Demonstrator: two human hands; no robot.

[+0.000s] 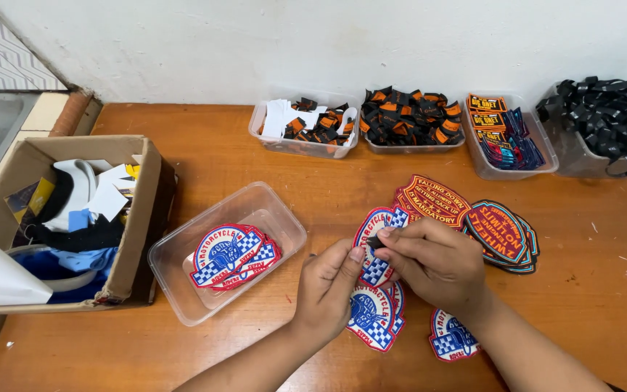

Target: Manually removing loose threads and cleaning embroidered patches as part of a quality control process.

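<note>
Both my hands meet over the bench (205,156): left hand (326,284) and right hand (433,260) pinch a small black label (375,242) against the checkered patch (376,239), at 3 o'clock from the clear tub (277,210).

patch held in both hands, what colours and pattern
Red border, white ring, blue centre and blue-white checks on the patch; head view shows it best.

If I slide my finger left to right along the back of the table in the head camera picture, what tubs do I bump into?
Tub of white and black-orange labels → tub of black-orange folded labels → tub of stacked rectangular patches → tub of black ribbon loops.
</note>
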